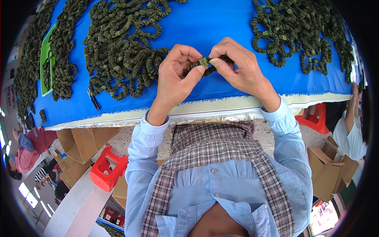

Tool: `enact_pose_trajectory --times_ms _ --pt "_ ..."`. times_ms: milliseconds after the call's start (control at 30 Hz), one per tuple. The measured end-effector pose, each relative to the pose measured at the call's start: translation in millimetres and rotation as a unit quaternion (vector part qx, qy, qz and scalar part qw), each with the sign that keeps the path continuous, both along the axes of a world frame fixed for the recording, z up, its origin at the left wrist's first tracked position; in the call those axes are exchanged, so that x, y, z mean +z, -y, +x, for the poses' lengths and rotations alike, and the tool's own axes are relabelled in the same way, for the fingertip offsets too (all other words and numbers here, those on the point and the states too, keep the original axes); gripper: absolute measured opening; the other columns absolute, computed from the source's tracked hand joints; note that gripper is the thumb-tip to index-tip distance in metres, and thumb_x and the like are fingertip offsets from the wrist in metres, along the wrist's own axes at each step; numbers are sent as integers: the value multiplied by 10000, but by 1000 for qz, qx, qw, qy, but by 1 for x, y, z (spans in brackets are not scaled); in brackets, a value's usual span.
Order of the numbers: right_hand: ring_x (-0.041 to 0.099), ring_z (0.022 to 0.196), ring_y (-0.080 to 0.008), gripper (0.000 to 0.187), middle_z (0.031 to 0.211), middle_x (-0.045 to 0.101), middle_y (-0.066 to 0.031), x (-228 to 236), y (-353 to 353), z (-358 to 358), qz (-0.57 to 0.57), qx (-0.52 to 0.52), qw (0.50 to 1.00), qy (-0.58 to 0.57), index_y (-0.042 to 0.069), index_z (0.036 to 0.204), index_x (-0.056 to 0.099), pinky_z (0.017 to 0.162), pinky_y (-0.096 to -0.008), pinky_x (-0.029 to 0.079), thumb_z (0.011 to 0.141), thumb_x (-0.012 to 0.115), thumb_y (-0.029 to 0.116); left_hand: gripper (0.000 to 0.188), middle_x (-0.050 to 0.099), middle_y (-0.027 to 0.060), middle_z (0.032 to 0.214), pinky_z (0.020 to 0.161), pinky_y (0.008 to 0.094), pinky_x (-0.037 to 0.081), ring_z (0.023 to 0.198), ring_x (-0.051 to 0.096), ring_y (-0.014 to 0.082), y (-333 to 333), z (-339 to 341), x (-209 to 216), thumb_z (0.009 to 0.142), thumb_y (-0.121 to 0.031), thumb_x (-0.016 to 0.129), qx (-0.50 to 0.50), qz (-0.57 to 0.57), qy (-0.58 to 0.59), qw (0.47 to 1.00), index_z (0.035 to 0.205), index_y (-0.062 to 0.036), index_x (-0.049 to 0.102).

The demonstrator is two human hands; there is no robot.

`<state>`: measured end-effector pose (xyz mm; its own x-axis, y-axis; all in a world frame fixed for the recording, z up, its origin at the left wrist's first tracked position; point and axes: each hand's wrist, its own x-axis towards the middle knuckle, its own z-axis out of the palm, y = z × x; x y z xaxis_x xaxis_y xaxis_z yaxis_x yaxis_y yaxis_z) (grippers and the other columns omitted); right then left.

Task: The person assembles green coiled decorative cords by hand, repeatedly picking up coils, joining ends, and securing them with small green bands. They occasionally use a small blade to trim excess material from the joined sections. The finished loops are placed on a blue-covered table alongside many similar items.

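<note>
Between my two hands, just above the blue table cover (pixel 221 19), is a dark green gathered fabric hair scrunchie (pixel 204 61). My left hand (pixel 177 75) pinches it from the left, thumb near a smooth flat patch of the band. On the other side my right hand (pixel 239 65) grips it between thumb and bent fingers. Part of the loop is hidden behind the fingers. A large heap of the same green scrunchies (pixel 118 47) lies just left of my left hand. More of them form a second heap (pixel 292 27) to the right.
Small dark thread snips (pixel 94 99) lie near the table's front edge. Further left, a green tray (pixel 44 59) sits among more scrunchies. Red stools (pixel 107 169) and cardboard boxes (pixel 85 142) stand below the table. Other people (pixel 349 134) are at both sides.
</note>
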<state>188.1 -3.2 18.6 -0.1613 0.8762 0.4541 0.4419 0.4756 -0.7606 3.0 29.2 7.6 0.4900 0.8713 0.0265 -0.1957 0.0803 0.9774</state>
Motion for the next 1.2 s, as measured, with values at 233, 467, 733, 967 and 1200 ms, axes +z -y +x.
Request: enact_pose_trajectory --times_ms 233,467,733,967,1200 --pt "460 541 -118 91 753 537 -46 1 1 -2 -30 -13 999 -30 11 896 583 475 -261 371 820 633 18 185 627 60 896 702 219 508 789 595 85 5 4 5 826 62 631 32 25 -19 999 993 24 560" --pt "449 525 -95 69 760 572 -37 1 2 -4 -96 -29 992 -76 6 888 586 462 -264 363 856 623 56 128 646 55 795 509 187 432 619 552 47 8 8 -6 865 -2 651 78 32 11 996 966 22 576" --pt "436 536 -77 65 707 565 -23 -4 4 -6 -145 -37 982 -119 10 906 584 468 -249 347 873 608 60 175 653 75 799 492 189 422 601 549 56 10 15 -8 874 -62 675 78 21 30 996 976 22 560" --pt "506 592 -108 77 763 580 -48 -1 4 -2 -140 3 987 -83 3 920 580 512 -261 399 869 611 51 200 648 103 786 494 195 429 597 562 78 4 6 -2 863 -70 692 44 -47 14 998 931 9 522" --pt "574 671 -154 76 794 580 -67 3 2 1 -118 55 989 -68 3 916 577 570 -281 450 867 615 47 195 654 102 759 435 179 388 557 551 69 0 -4 -4 861 -98 701 5 -56 21 998 904 -6 534"
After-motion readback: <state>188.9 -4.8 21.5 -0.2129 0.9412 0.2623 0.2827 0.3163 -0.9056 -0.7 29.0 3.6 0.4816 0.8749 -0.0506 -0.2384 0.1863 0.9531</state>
